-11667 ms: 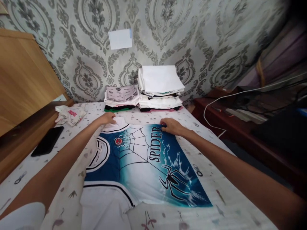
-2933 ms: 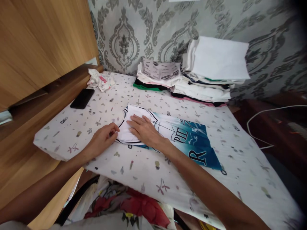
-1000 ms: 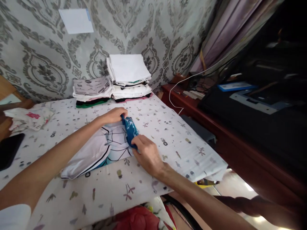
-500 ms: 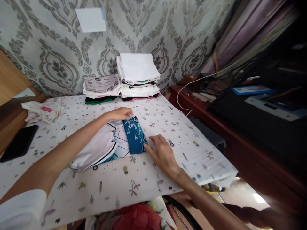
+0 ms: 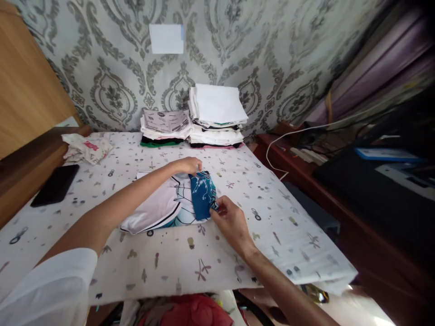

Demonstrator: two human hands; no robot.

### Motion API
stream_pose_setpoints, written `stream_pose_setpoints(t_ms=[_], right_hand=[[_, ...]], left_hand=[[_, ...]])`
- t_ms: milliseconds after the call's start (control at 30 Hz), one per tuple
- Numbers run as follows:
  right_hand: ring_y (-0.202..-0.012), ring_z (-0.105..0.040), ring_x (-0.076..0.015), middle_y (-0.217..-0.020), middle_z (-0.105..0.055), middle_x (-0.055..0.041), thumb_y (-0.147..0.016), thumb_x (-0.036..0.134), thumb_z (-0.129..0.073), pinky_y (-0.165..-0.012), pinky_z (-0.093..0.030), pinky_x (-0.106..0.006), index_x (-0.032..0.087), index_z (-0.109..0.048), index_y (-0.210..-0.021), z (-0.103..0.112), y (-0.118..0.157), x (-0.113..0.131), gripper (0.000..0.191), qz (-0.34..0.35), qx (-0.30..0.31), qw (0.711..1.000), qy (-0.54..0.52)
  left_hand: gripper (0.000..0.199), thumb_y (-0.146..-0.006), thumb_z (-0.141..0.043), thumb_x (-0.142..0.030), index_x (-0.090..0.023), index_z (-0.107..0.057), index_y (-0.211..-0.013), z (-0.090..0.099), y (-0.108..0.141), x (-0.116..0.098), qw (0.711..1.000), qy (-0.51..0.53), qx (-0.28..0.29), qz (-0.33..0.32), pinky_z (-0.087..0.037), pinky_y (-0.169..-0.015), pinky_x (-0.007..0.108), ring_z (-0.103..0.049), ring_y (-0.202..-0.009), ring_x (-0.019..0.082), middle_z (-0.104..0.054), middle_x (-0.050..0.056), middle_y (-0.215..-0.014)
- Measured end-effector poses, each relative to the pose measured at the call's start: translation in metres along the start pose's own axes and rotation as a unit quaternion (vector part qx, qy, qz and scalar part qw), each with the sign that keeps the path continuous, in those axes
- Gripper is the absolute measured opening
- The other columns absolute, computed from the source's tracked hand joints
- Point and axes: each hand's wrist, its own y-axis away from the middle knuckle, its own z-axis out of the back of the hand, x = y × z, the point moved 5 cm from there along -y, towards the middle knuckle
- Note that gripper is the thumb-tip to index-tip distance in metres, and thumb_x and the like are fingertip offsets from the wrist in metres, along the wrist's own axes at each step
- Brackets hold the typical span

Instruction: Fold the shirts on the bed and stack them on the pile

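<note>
A white shirt (image 5: 154, 206) with black lines and a blue printed part lies partly folded on the patterned white cloth (image 5: 244, 258). Its blue section (image 5: 203, 199) is turned over into a strip at the right end. My left hand (image 5: 189, 165) reaches across the shirt, its fingers curled on the strip's far edge. At the strip's near right corner, my right hand (image 5: 231, 222) pinches the fabric between thumb and fingers. The left forearm hides part of the shirt's far side.
Two stacks of folded clothes, a lower one (image 5: 166, 123) and a taller one (image 5: 219, 106), stand against the wall. On the left lie a crumpled plastic bag (image 5: 86, 148) and a black phone (image 5: 56, 184). A white cable (image 5: 272, 147) crosses the dark red desk on the right.
My right hand has closed its thumb and fingers on the blue strip's near corner. My left hand stays at the far edge. The camera view has turned slightly left.
</note>
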Motion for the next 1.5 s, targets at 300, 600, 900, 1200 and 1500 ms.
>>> stream_pose_setpoints(t_ms=[300,600,900,1200,1500], right_hand=[[-0.059,-0.055,-0.0146,-0.071,-0.062,-0.0002,-0.074,0.037,-0.055,-0.059,-0.045,-0.028,0.022,-0.051,-0.076,-0.006,0.005,0.004,0.015,-0.023,-0.01,0.997,-0.075],[-0.065,-0.057,-0.0143,-0.071,-0.06,0.001,-0.082,0.025,-0.054,-0.064,-0.045,-0.026,0.022,-0.054,-0.082,-0.013,0.01,0.054,0.003,0.113,-0.038,0.989,-0.083],[-0.071,-0.058,-0.0157,-0.083,-0.063,-0.0028,-0.084,0.005,-0.048,-0.063,-0.042,-0.026,0.02,-0.059,-0.086,-0.108,0.025,0.135,0.018,0.353,0.084,0.928,0.084],[-0.077,-0.062,-0.0187,-0.089,-0.067,-0.005,-0.088,0.004,-0.05,-0.064,-0.043,-0.029,0.018,-0.063,-0.092,-0.164,0.036,0.144,0.019,0.365,0.195,0.87,0.268],[-0.082,-0.063,-0.0198,-0.089,-0.069,-0.0066,-0.097,0.02,-0.049,-0.077,-0.049,-0.033,0.016,-0.066,-0.096,-0.143,0.038,0.142,0.017,0.395,0.199,0.881,0.167]], left_hand=[[0.066,-0.07,-0.054,0.0,-0.031,-0.061,-0.127,-0.011,0.013,-0.054,0.948,-0.223,0.024,-0.225,-0.036,-0.072,0.027,-0.05,-0.11,0.025,-0.056,0.006,-0.124],[0.023,-0.07,-0.05,-0.001,-0.019,-0.059,-0.081,0.046,0.056,-0.026,0.953,-0.161,-0.146,-0.21,-0.029,-0.062,0.028,-0.05,-0.077,0.017,-0.052,0.003,-0.088],[0.027,-0.062,-0.044,0.003,-0.018,-0.055,-0.075,0.067,0.146,0.075,0.969,-0.037,-0.209,-0.125,-0.034,-0.063,0.025,-0.048,-0.069,0.015,-0.049,0.001,-0.08],[0.025,-0.06,-0.046,-0.001,-0.018,-0.056,-0.074,0.031,0.172,0.133,0.966,0.06,-0.244,-0.056,-0.04,-0.068,0.025,-0.054,-0.076,0.016,-0.056,0.001,-0.081],[0.03,-0.083,-0.043,-0.008,-0.02,-0.065,-0.1,0.042,0.188,0.081,0.955,-0.106,-0.277,-0.003,-0.045,-0.089,0.037,-0.057,-0.102,0.025,-0.065,0.008,-0.103]])
